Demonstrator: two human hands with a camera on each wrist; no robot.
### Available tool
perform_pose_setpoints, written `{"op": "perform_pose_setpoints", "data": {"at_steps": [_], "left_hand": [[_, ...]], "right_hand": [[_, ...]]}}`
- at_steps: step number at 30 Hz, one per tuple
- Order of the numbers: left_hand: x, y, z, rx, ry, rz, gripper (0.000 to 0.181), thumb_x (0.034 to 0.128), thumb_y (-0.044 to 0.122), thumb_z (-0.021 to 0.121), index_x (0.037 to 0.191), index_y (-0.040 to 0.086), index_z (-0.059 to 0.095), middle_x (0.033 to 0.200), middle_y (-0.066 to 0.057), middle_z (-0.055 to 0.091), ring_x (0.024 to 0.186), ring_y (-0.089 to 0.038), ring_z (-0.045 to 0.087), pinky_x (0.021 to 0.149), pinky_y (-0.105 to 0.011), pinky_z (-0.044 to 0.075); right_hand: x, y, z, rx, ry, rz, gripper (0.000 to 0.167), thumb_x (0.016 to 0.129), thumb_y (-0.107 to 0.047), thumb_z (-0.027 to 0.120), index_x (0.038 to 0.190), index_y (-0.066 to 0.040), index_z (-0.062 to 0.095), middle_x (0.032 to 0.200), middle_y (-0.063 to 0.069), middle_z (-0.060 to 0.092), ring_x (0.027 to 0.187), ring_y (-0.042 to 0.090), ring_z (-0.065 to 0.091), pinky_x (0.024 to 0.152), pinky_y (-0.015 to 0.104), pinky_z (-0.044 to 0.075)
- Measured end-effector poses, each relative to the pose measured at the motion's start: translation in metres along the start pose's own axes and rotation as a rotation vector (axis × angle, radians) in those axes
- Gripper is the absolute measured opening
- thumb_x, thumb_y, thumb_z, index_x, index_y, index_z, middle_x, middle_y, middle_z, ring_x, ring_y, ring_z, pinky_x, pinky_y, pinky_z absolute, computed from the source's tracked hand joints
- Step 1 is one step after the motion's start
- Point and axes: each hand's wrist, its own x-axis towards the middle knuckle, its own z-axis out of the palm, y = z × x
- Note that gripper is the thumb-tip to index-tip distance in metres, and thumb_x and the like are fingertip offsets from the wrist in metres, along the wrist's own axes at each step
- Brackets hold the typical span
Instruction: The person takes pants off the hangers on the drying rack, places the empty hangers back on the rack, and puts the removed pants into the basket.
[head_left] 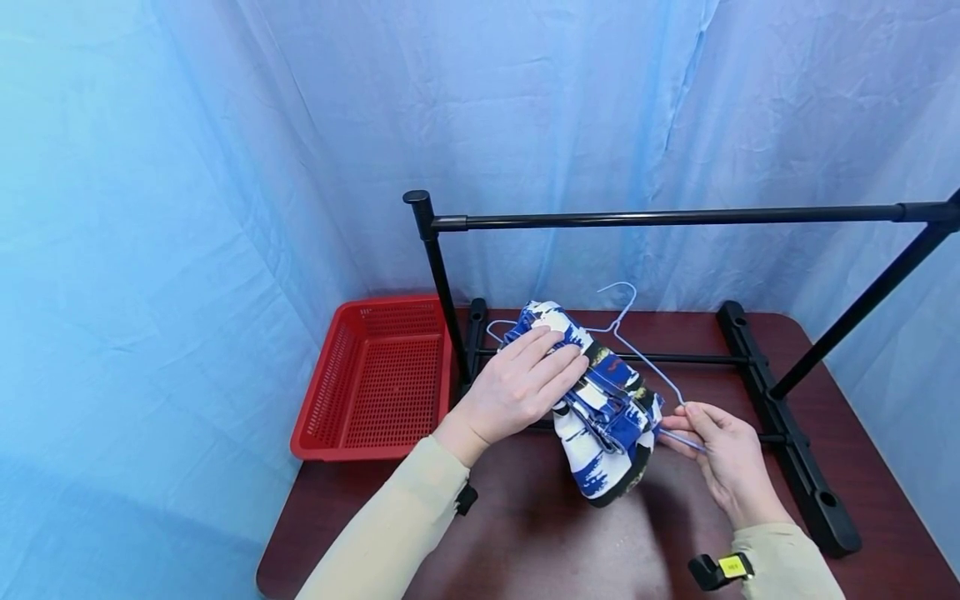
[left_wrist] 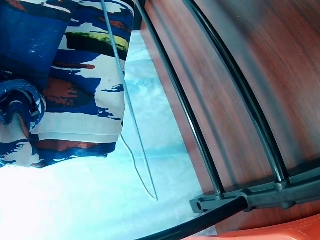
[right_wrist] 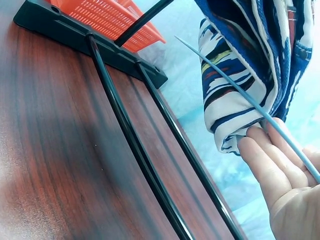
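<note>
A blue, white and black patterned garment (head_left: 600, 408), folded in a bundle, is held above the table. My left hand (head_left: 517, 383) grips it from above, fingers across the cloth and thumb hidden; that hand is out of sight in the left wrist view. A light blue wire hanger (head_left: 648, 364) runs along the garment, its hook pointing up and back. At the hanger's right corner my right hand (head_left: 720, 454) pinches the wire. In the right wrist view, the right hand's fingers (right_wrist: 272, 160) lie behind the wire, fingertips near the garment's folded edge (right_wrist: 232, 142).
A black rack with a top bar (head_left: 675, 217) stands on the dark red table (head_left: 510, 533), behind and around the hands. Its right foot (head_left: 787, 442) lies beside the right hand. A red basket (head_left: 367, 454) sits at the left. Blue curtains hang behind.
</note>
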Motion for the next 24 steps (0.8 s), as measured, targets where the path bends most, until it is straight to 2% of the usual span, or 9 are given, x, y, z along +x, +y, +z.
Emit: {"op": "perform_pose_setpoints", "data": {"at_steps": [7,14,24], "left_hand": [[0.003,-0.006,-0.004,-0.006,0.02,-0.033,0.047,0.0989,0.038,0.067,0.136,0.011,0.062,0.134,-0.004,0.067,0.128,-0.023,0.059,0.121,-0.038,0.034],[0.006,-0.014,-0.009,0.006,0.076,-0.083,0.041,0.0998,0.031,0.068,0.136,0.011,0.064,0.132,-0.004,0.069,0.126,-0.022,0.061,0.119,-0.038,0.037],[-0.005,-0.019,-0.012,0.026,0.03,-0.108,0.043,0.098,0.029,0.07,0.137,0.011,0.064,0.133,-0.004,0.068,0.127,-0.021,0.06,0.119,-0.038,0.038]], "right_hand": [[0.002,0.003,-0.002,0.026,-0.003,0.013,0.02,0.106,-0.019,0.056,0.103,-0.005,0.07,0.089,0.009,0.077,0.088,0.021,0.077,0.083,0.044,0.06],[0.002,0.004,-0.009,0.073,-0.018,-0.001,0.019,0.105,-0.017,0.056,0.102,-0.005,0.07,0.09,0.013,0.077,0.089,0.023,0.077,0.082,0.042,0.061],[0.003,0.002,-0.017,0.115,-0.027,-0.033,0.02,0.103,-0.019,0.061,0.105,-0.001,0.068,0.092,0.017,0.078,0.093,0.027,0.077,0.083,0.046,0.059]]}}
